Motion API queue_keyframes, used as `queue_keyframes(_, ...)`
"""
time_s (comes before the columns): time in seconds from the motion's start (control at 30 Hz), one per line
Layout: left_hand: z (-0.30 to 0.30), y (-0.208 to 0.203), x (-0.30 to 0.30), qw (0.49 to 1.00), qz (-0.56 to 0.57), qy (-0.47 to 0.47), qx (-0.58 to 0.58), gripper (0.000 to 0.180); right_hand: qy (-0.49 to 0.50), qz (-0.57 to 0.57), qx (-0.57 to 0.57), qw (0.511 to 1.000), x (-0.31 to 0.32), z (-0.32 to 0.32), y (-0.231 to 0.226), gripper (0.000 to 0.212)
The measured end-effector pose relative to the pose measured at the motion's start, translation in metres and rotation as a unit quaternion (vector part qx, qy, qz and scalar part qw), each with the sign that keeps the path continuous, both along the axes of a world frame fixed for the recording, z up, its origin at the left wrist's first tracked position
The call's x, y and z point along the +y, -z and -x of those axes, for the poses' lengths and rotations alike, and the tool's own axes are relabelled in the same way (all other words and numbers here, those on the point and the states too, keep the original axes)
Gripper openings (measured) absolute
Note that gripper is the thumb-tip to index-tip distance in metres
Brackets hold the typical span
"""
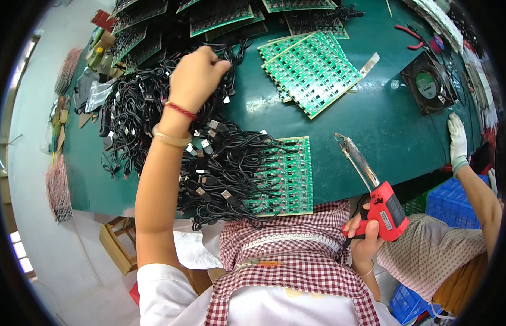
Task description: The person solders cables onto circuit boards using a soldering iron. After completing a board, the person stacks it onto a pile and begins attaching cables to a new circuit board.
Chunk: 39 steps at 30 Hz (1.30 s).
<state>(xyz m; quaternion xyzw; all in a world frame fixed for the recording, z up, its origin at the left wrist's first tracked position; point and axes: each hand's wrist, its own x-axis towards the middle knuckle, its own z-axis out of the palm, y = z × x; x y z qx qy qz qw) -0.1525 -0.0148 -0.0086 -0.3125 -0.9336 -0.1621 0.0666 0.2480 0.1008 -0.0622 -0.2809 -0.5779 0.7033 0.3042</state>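
My right hand grips a red soldering gun by its handle, and the long metal tip points up and away over the table edge. My left hand is stretched to the far side, curled closed over a heap of black USB cables. What its fingers hold, if anything, is hidden. Right in front of me lies a green circuit board panel with a row of black cables joined along it, their coiled lengths heaped to its left.
Fanned green panels lie at the back centre; more panels are stacked with cables at the back left. A black fan and red pliers sit on the right of the green table. A co-worker's gloved hand rests at the right edge.
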Motion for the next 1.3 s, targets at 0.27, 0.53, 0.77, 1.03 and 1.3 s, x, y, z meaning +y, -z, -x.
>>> queue_keyframes(0.27, -0.016, -0.033, -0.019, 0.908, -0.339, -0.022, -0.245, 0.013, 0.018, 0.013, -0.01, 1.0, 0.008, -0.001, 0.002, 0.042)
queue_keyframes(0.53, -0.097, -0.063, -0.049, 0.941, -0.108, 0.036, -0.318, 0.022, 0.011, 0.012, 0.001, 1.0, 0.01, 0.002, -0.003, 0.042)
queue_keyframes(0.77, -0.108, -0.086, -0.115, 0.803, -0.363, 0.001, -0.473, 0.009, 0.014, 0.011, 0.007, 1.0, 0.011, 0.002, -0.003, 0.041)
queue_keyframes(1.03, -0.134, -0.072, -0.13, 0.717, -0.426, 0.214, -0.508, 0.075, 0.003, 0.017, 0.008, 1.0, 0.011, 0.006, -0.005, 0.04)
queue_keyframes(1.3, -0.161, -0.009, -0.033, 0.955, -0.071, 0.288, -0.011, 0.014, 0.0, -0.008, 0.032, 0.999, 0.005, 0.008, -0.007, 0.04)
